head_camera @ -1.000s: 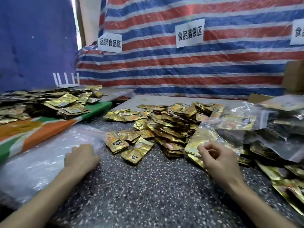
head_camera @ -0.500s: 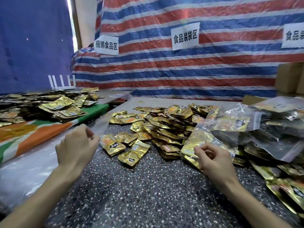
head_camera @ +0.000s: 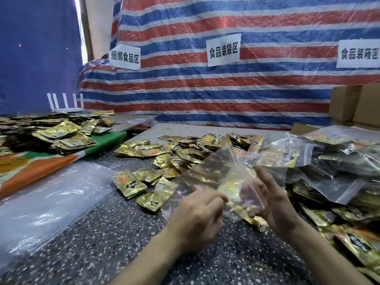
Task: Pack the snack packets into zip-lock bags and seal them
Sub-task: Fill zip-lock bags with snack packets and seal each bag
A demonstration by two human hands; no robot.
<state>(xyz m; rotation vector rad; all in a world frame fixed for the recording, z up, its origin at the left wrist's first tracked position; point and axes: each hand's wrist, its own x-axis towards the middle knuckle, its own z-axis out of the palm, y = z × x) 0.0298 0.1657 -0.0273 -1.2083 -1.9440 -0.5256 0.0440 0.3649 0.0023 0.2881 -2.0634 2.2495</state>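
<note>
You hold a clear zip-lock bag [head_camera: 213,173] up above the dark speckled tabletop [head_camera: 115,249], between both hands. Your left hand [head_camera: 197,212] has its fingers curled, pinching the bag's near edge. Your right hand [head_camera: 274,204] grips the bag's right side, with its fingertips showing through the plastic. Gold shows through the bag, but you cannot tell whether a packet is inside or only behind it.

The loose heap of gold foil snack packets [head_camera: 185,153] lies on the tabletop just beyond the bag. To your right sits a pile of filled clear bags [head_camera: 333,161]. A crumpled clear plastic sheet [head_camera: 51,200] lies to your left. A red, white and blue striped tarp [head_camera: 226,95] hangs behind, with brown cardboard boxes [head_camera: 353,103] at far right.
</note>
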